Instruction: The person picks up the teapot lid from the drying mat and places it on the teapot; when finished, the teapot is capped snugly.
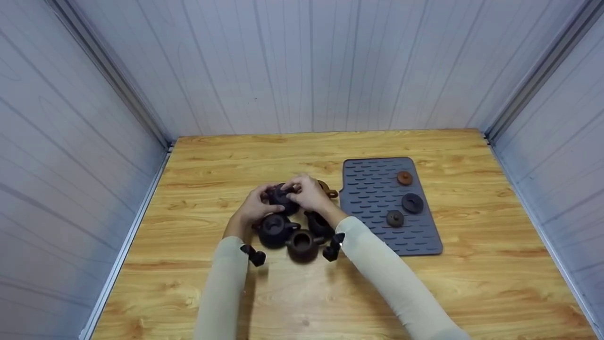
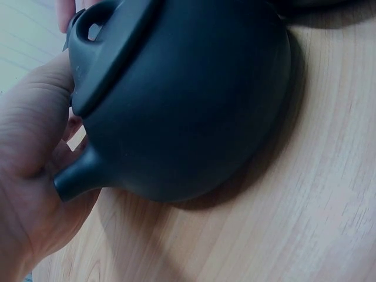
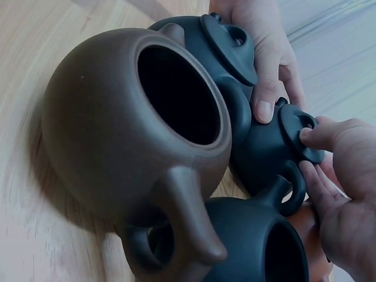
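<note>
A black teapot (image 1: 289, 208) stands at the back of a tight cluster, its lid (image 3: 292, 130) on top. My left hand (image 1: 255, 206) holds this teapot from the left, the thumb against its near side. My right hand (image 1: 309, 192) pinches the lid at its bridge-shaped knob. Nearer, a second black lidded teapot (image 2: 194, 100) stands just beside my left wrist. A brown lidless teapot (image 3: 100, 123) is frontmost, and a black lidless teapot (image 3: 241, 235) sits under my right wrist. An orange-brown teapot (image 1: 324, 186) is partly hidden behind my right hand.
Right of the cluster lies a grey ridged mat (image 1: 368, 203). On it rest an orange-brown lid (image 1: 404, 178), a black lid (image 1: 412, 203) and a dark brown lid (image 1: 395, 218). Pale panel walls (image 1: 302, 66) border the wooden table (image 1: 302, 307).
</note>
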Demonstrator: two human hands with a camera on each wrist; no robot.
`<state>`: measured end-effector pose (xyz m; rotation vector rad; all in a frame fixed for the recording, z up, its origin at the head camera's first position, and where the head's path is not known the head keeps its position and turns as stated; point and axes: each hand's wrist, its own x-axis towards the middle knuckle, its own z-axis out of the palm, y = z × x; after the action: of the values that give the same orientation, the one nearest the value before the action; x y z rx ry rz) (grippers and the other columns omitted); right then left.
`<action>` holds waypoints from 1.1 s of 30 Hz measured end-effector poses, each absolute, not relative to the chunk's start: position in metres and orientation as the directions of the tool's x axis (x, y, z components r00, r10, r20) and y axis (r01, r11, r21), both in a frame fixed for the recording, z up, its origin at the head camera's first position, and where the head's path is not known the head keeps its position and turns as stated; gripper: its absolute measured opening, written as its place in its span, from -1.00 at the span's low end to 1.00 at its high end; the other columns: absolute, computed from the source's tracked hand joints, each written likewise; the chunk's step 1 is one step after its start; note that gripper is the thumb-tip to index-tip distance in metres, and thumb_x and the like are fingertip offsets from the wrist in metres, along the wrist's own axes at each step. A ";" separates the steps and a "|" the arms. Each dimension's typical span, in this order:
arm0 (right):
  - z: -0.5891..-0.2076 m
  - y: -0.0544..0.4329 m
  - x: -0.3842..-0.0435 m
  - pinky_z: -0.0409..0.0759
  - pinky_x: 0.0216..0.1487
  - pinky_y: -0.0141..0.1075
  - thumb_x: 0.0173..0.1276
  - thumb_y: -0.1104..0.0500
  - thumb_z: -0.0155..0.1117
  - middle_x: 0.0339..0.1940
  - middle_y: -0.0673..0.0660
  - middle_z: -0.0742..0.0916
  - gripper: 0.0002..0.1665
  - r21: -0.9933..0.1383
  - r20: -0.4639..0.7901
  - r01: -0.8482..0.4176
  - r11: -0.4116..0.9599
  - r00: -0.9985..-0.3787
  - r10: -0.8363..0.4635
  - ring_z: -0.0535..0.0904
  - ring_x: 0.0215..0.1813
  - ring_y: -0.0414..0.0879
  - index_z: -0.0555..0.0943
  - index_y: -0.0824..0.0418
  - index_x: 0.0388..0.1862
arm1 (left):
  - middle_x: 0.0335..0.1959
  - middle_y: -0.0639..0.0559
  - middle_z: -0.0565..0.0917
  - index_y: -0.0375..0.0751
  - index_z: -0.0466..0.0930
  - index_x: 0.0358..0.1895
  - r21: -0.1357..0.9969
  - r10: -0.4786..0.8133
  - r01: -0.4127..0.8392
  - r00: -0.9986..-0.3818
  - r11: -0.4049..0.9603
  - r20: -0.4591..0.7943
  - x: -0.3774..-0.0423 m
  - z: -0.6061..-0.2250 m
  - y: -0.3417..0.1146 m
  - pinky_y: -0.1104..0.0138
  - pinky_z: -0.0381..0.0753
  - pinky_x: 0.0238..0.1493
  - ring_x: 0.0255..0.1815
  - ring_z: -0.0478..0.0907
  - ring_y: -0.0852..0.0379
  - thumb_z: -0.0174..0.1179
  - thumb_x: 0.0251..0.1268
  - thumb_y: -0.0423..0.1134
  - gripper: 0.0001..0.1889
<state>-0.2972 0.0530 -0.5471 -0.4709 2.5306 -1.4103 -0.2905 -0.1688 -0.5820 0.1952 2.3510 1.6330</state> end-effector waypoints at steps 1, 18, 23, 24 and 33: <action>-0.548 0.053 -0.298 0.79 0.30 0.05 0.56 0.28 0.48 0.48 0.30 0.68 -0.72 -0.852 -0.020 -0.180 0.491 -0.927 -0.376 0.77 0.29 0.22 0.89 0.11 0.16 | 0.52 -0.35 0.61 -0.34 0.51 0.60 0.934 0.265 -0.045 -0.953 0.355 -0.146 -0.290 -0.582 -0.169 0.33 0.54 0.30 0.33 0.62 -0.09 0.52 0.40 -0.44 -0.28; -0.549 0.053 -0.300 0.80 0.33 0.03 0.53 0.33 0.47 0.39 0.22 0.76 -0.62 -0.853 -0.048 -0.168 0.495 -0.918 -0.394 0.79 0.31 0.20 0.87 0.11 0.26 | 0.59 -0.34 0.57 -0.32 0.52 0.61 0.946 0.295 -0.037 -0.946 0.321 -0.137 -0.290 -0.580 -0.169 0.13 0.59 0.49 0.41 0.65 -0.15 0.51 0.40 -0.48 -0.28; -0.549 0.053 -0.300 0.79 0.37 0.05 0.52 0.33 0.47 0.42 0.24 0.75 -0.59 -0.857 -0.048 -0.166 0.487 -0.917 -0.396 0.78 0.36 0.23 0.85 0.11 0.29 | 0.60 -0.37 0.53 -0.36 0.49 0.61 0.942 0.281 -0.052 -0.948 0.332 -0.151 -0.289 -0.580 -0.169 0.06 0.57 0.54 0.46 0.62 -0.20 0.52 0.39 -0.45 -0.27; -0.549 0.053 -0.300 0.78 0.37 0.05 0.52 0.33 0.48 0.43 0.24 0.75 -0.59 -0.858 -0.049 -0.165 0.487 -0.917 -0.396 0.78 0.36 0.23 0.85 0.12 0.29 | 0.60 -0.37 0.52 -0.36 0.49 0.61 0.940 0.277 -0.057 -0.948 0.336 -0.156 -0.289 -0.580 -0.169 0.07 0.57 0.54 0.46 0.61 -0.19 0.52 0.40 -0.45 -0.26; -0.548 0.054 -0.299 0.80 0.35 0.05 0.51 0.33 0.49 0.42 0.27 0.75 -0.59 -0.860 -0.031 -0.180 0.477 -0.915 -0.402 0.78 0.36 0.24 0.85 0.14 0.29 | 0.62 -0.33 0.53 -0.32 0.47 0.64 0.938 0.279 -0.064 -0.946 0.341 -0.166 -0.290 -0.582 -0.171 0.22 0.58 0.44 0.47 0.61 -0.17 0.51 0.43 -0.43 -0.25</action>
<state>-0.2991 0.0535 -0.5484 -0.5005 2.4958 -1.4123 -0.2900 -0.1709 -0.5824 0.1923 2.3125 1.6370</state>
